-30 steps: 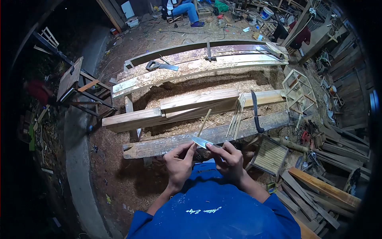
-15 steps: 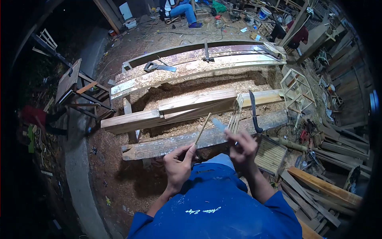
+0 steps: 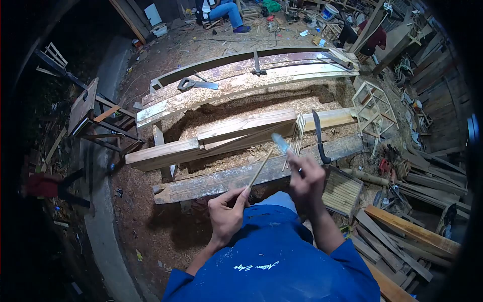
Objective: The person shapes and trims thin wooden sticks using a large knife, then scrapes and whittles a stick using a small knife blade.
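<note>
My left hand (image 3: 228,209) pinches the lower end of a thin wooden stick (image 3: 260,168), which slants up and to the right. In my right hand (image 3: 308,175), fingers wrapped round its handle, is a knife; its pale blade (image 3: 279,142) points up and left, apart from the stick's tip. The handle is hidden in the fist. Several thin sticks (image 3: 299,133) lean across the beam just beyond that hand. To their right a dark machete (image 3: 318,132) rests across the timbers, handle toward me.
A plank (image 3: 226,176) runs before me, with stacked beams (image 3: 246,126) behind. A handsaw (image 3: 198,84) and a hammer (image 3: 258,68) lie on the far bench. At right stand a slatted frame (image 3: 343,192) and loose boards (image 3: 412,229). One person (image 3: 229,15) sits at the back; another (image 3: 45,185) is at left.
My right hand has swung the knife up and to the right, away from the stick. The stick tilts slightly more to the right. The person at left has shifted, and the whole view has moved slightly.
</note>
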A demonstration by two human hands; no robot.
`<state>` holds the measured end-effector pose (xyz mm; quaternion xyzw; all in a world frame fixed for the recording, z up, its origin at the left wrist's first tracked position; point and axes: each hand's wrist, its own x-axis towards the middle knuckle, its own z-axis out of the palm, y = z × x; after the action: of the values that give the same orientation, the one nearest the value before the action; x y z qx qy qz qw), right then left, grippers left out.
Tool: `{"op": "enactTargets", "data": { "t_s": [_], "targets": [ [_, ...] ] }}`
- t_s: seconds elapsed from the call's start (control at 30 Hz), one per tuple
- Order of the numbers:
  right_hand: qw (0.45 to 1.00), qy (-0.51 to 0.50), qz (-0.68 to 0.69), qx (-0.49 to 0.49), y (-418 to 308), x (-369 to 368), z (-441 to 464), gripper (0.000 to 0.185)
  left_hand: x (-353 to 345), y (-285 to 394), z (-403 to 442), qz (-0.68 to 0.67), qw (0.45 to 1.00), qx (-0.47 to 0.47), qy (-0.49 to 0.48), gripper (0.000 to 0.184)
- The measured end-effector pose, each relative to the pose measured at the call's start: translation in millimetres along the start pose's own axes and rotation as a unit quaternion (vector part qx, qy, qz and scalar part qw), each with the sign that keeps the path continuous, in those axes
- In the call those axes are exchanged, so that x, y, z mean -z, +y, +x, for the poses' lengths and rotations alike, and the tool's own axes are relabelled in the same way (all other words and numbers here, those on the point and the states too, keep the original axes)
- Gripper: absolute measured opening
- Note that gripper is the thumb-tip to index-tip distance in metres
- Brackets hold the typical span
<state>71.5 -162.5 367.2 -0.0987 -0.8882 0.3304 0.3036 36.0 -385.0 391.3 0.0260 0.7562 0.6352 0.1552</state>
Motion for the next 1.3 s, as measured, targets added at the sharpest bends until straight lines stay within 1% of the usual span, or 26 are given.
{"op": "enactTargets", "data": {
  "t_s": [0.03,0.07,0.1,0.13,0.17,0.2,0.23,0.3,0.33,0.4,0.57,0.67,0.73,0.83,1.03,1.1,1.17,1.23,1.3],
  "targets": [
    [0.999,0.013,0.008,-0.041,4,2,4,0.035,2,0,-3,0.000,1.000,0.002,-0.017,0.016],
    [0.999,0.015,0.006,-0.046,2,6,1,0.035,4,-7,1,-0.015,1.000,-0.005,-0.020,0.016],
    [1.000,0.007,0.000,-0.022,-2,11,3,0.034,2,-9,5,-0.015,1.000,-0.007,-0.017,0.016],
    [1.000,-0.002,-0.004,0.002,-6,12,1,0.034,0,-10,9,-0.047,0.998,0.027,-0.007,0.018],
    [0.999,-0.005,0.051,0.004,-7,6,-7,0.037,0,-10,11,-0.078,0.995,0.062,0.002,0.021],
    [0.998,-0.046,0.048,0.016,-14,7,-14,0.041,0,-5,12,-0.025,0.999,0.042,-0.004,0.022],
    [0.995,-0.086,0.044,0.026,-23,8,-21,0.046,-1,-5,14,-0.025,0.999,0.042,-0.004,0.022],
    [0.988,-0.121,0.092,0.026,-33,-2,-36,0.047,-3,-8,17,-0.050,0.996,0.069,-0.006,0.020],
    [0.987,-0.136,0.086,0.014,-38,-4,-41,0.046,-4,-10,17,-0.051,0.996,0.070,-0.009,0.020],
    [0.989,-0.131,0.067,0.023,-37,-11,-49,0.045,-3,-16,19,-0.006,1.000,0.022,-0.014,0.018],
    [0.991,-0.121,0.045,0.029,-36,-7,-47,0.046,-7,-13,17,-0.007,0.999,0.027,-0.017,0.016],
    [0.992,-0.115,0.019,0.051,-36,-4,-45,0.048,-10,-11,17,-0.013,0.999,0.032,-0.016,0.016],
    [0.990,-0.119,0.002,0.072,-33,-5,-46,0.057,-10,-11,17,-0.020,0.999,0.028,-0.012,0.016],
    [0.990,-0.119,-0.009,0.078,-34,-4,-45,0.059,-11,-11,16,-0.012,1.000,0.014,-0.009,0.017],
    [0.991,-0.111,-0.018,0.073,-35,-2,-35,0.062,-10,-7,17,-0.028,0.999,0.032,-0.006,0.019],
    [0.991,-0.106,-0.020,0.078,-31,-4,-32,0.062,-12,-5,16,-0.015,1.000,0.003,-0.003,0.020],
    [0.992,-0.101,-0.022,0.078,-30,-4,-33,0.062,-11,-8,17,-0.017,1.000,0.007,-0.002,0.020],
    [0.990,-0.096,-0.052,0.092,-30,-4,-31,0.063,-12,-8,18,-0.021,1.000,0.008,0.000,0.019],
    [0.990,-0.097,-0.047,0.090,-29,-5,-32,0.062,-13,-7,18,-0.012,1.000,0.012,-0.002,0.020]
  ]
}}
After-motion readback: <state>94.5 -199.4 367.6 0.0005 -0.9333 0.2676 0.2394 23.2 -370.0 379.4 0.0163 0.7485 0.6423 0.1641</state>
